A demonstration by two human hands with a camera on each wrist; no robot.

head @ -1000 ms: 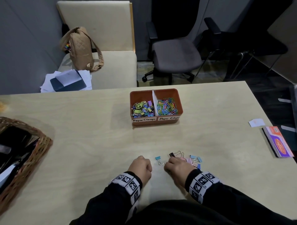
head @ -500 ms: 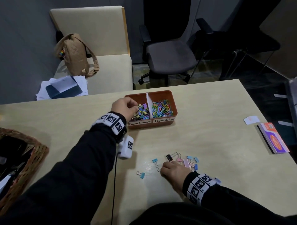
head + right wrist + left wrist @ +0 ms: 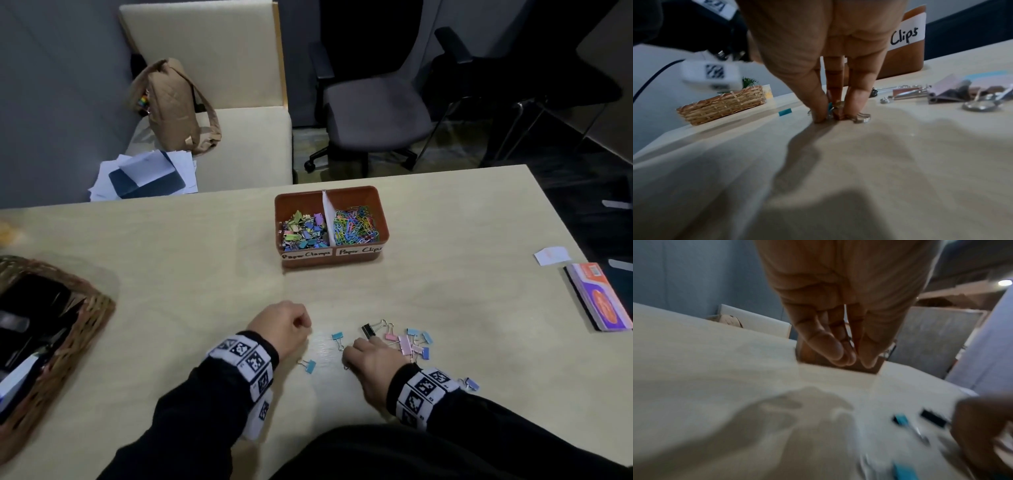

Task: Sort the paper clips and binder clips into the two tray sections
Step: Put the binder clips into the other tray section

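- Where the near edge of the worktop (image 3: 205,260) meets the two dark sleeves, both hands sit low over the loose stock.
- Right hand (image 3: 371,363): fingertips (image 3: 819,116) pressed down onto the worktop, pinching a small teal binder clip (image 3: 830,106) between them; wire handles show beside the tips in the right wrist view.
- Left hand (image 3: 282,325): fingers curled with tips drawn together above the worktop; the left wrist view shows nothing held, though it is blurred.
- Blue binder clip (image 3: 310,365): lying alone between the two hands, near the left wrist.
- Second blue binder clip (image 3: 338,337): just left of the right hand's knuckles.
- Black binder clip (image 3: 369,330): just beyond the right hand.
- Cluster of pink and blue binder clips (image 3: 409,342): right of the black one, several touching or overlapping.
- Stray blue binder clip (image 3: 472,383): right of the right wrist, apart from the cluster.
- Tray (image 3: 383,219): further off, centre of the worktop; left section holds binder clips, right section paper clips, white divider between.
- Wicker basket (image 3: 92,308): left edge. Booklet (image 3: 599,298): right edge.
- Risk, as a judgement: a small clip pinched by the tips may slip or spring away on lifting; tangled handles in the cluster may drag a neighbour along; a careless drop could land right of the divider, among the paper clips.
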